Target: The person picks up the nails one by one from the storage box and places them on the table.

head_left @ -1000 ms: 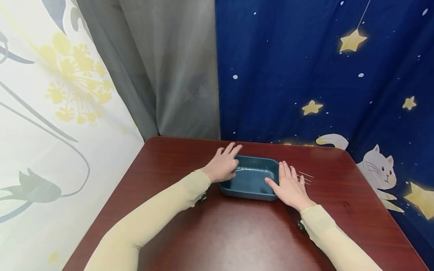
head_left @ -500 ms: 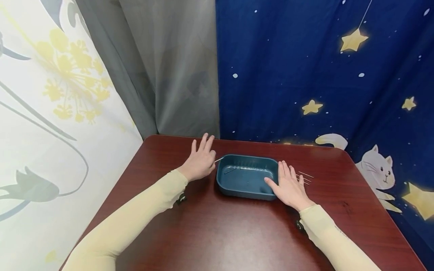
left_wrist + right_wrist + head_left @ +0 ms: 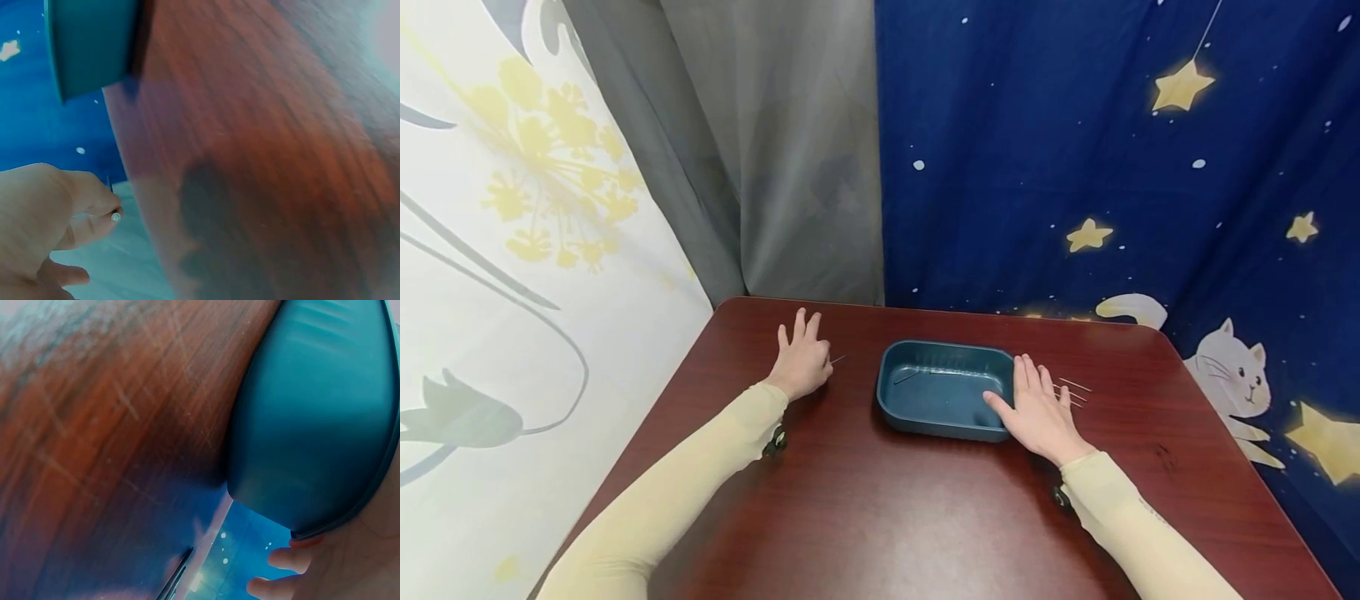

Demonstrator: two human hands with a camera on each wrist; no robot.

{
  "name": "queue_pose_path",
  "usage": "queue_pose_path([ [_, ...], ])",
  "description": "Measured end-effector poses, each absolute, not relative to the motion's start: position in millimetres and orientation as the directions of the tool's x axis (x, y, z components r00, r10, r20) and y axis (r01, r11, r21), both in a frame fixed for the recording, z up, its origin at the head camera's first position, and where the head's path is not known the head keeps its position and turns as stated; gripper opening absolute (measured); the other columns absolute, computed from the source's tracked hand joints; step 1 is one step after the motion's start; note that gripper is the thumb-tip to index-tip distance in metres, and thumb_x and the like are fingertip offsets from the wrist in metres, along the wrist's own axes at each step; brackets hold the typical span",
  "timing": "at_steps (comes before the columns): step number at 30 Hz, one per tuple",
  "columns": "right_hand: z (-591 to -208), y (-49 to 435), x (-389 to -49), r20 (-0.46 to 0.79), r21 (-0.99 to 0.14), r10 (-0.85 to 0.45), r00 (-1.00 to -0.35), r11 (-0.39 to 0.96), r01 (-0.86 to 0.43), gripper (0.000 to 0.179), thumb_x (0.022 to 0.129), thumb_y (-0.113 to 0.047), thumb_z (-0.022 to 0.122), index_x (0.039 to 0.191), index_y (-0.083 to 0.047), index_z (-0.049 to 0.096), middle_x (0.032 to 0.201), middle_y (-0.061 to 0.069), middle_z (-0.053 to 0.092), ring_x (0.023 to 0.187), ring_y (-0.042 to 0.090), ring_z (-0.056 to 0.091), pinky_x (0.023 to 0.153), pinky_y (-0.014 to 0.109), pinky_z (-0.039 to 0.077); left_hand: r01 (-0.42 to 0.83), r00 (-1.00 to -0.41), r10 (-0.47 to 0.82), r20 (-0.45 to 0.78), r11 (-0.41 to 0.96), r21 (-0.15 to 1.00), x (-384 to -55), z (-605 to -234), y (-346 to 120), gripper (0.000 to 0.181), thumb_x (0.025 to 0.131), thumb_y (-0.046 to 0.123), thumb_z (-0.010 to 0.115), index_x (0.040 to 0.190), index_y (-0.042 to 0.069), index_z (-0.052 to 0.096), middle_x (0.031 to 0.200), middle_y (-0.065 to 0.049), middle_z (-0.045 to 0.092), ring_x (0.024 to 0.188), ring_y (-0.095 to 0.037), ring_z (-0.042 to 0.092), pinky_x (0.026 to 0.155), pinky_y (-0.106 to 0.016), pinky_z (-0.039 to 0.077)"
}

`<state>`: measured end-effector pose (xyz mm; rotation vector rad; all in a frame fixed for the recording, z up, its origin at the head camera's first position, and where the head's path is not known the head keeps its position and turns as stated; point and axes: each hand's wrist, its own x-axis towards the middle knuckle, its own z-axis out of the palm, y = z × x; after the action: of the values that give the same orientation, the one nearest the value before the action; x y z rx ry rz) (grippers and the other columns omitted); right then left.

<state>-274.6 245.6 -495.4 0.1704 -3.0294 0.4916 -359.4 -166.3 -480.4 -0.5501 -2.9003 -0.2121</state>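
A dark teal rectangular tray (image 3: 942, 421) sits on the red-brown table (image 3: 887, 517). My left hand (image 3: 801, 363) is on the table left of the tray and apart from it. It pinches a thin metal pin (image 3: 838, 359) between thumb and finger. The left wrist view shows that pin's round end (image 3: 115, 217) at the fingertips of the left hand (image 3: 44, 212). My right hand (image 3: 1039, 410) rests against the tray's right end, fingers straight and thumb over the rim. A thin pin (image 3: 912, 375) lies inside the tray. The tray (image 3: 319, 425) fills the right wrist view.
A few more thin pins (image 3: 1075, 389) lie on the table just right of my right hand. Curtains hang close behind the table: grey (image 3: 775, 167), blue with stars (image 3: 1075, 150), and a white flowered cloth (image 3: 512, 250) on the left.
My left hand has drawn back from over the tray's left end and moved left across the table, carrying a thin pin. The right hand and the tray have stayed put.
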Motion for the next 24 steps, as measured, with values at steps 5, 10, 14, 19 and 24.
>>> queue_pose_path([
  [5, -495.4, 246.1, -275.0, 0.091, -0.302, -0.101, -0.991, 0.945, -0.124, 0.104, 0.094, -0.077, 0.037, 0.162, -0.004, 0.008, 0.166, 0.021, 0.012, 0.148, 0.049, 0.011, 0.107, 0.077, 0.006, 0.347, -0.926, 0.321, 0.198, 0.931, 0.113, -361.3, -489.3, -172.8, 0.014, 0.090, 0.014, 0.068, 0.077, 0.011, 0.069, 0.159, -0.025, 0.025, 0.150, -0.046, 0.000, 0.108, -0.075, 0.011],
  [10, -495.3, 246.6, -274.4, 0.085, -0.302, -0.099, -0.991, 0.946, -0.120, 0.103, 0.094, -0.075, 0.039, 0.162, -0.004, 0.008, 0.166, 0.020, 0.011, 0.148, 0.049, 0.011, 0.107, 0.077, 0.006, 0.340, -0.932, 0.318, 0.174, 0.932, 0.122, -360.1, -495.3, -177.0, 0.017, 0.090, 0.013, 0.068, 0.073, 0.013, 0.067, 0.158, -0.026, 0.026, 0.150, -0.047, 0.002, 0.108, -0.076, 0.011],
  [14, -494.6, 246.6, -273.8, 0.079, -0.304, -0.101, -0.992, 0.945, -0.120, 0.103, 0.094, -0.075, 0.039, 0.161, -0.003, 0.009, 0.166, 0.021, 0.010, 0.148, 0.049, 0.011, 0.107, 0.077, 0.005, 0.329, -0.940, 0.311, 0.144, 0.935, 0.130, -360.8, -503.2, -180.3, 0.017, 0.090, 0.014, 0.069, 0.073, 0.013, 0.067, 0.159, -0.025, 0.026, 0.150, -0.046, 0.001, 0.108, -0.076, 0.010],
  [19, -494.3, 245.9, -273.5, 0.078, -0.307, -0.104, -0.992, 0.944, -0.123, 0.104, 0.094, -0.076, 0.038, 0.161, -0.002, 0.008, 0.166, 0.021, 0.010, 0.148, 0.049, 0.010, 0.107, 0.077, 0.005, 0.327, -0.940, 0.309, 0.144, 0.937, 0.124, -360.8, -508.5, -182.5, 0.017, 0.089, 0.015, 0.071, 0.072, 0.014, 0.067, 0.158, -0.025, 0.028, 0.150, -0.047, 0.004, 0.107, -0.077, 0.012],
  [24, -494.2, 245.0, -273.2, 0.085, -0.312, -0.101, -0.991, 0.942, -0.123, 0.104, 0.094, -0.076, 0.038, 0.161, -0.001, 0.011, 0.166, 0.021, 0.011, 0.148, 0.049, 0.010, 0.107, 0.077, 0.005, 0.327, -0.941, 0.309, 0.141, 0.936, 0.130, -360.4, -507.6, -183.2, 0.022, 0.089, 0.015, 0.072, 0.068, 0.015, 0.064, 0.157, -0.026, 0.028, 0.149, -0.048, 0.005, 0.106, -0.078, 0.011],
])
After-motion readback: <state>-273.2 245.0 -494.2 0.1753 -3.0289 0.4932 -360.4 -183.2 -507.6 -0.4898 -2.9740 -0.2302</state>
